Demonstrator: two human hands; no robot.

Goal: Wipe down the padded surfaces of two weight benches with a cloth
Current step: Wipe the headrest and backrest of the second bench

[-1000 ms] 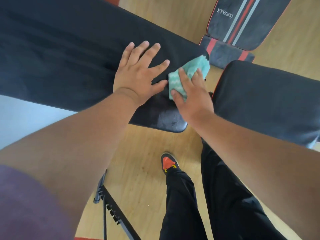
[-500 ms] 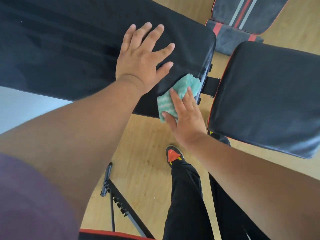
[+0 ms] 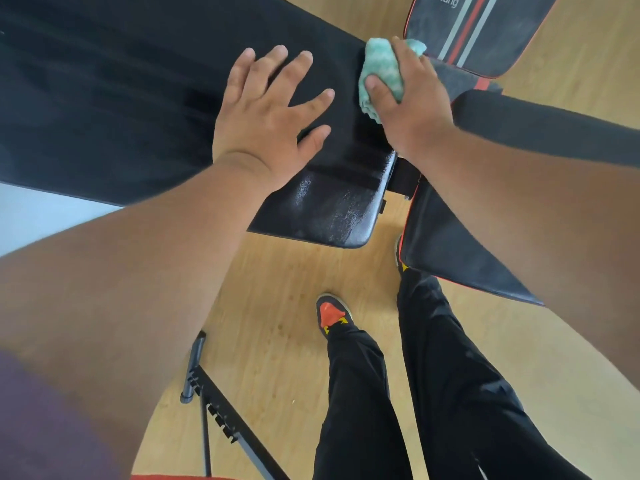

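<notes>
left hand point(image 3: 268, 116) flat on long pad point(image 3: 121, 98), cloth point(image 3: 379, 71) right of it, seat pad point(image 3: 450, 244) further right

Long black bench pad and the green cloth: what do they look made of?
Long black bench pad: likely vinyl or faux leather, since its near corner shows a creased gloss. Green cloth: soft, fluffy fabric, perhaps microfibre, bunched under the right hand.

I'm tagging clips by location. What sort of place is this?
Probably a gym or home workout room: a black padded bench that the right hand wipes with a green cloth, a second striped bench, wooden floor.
</notes>
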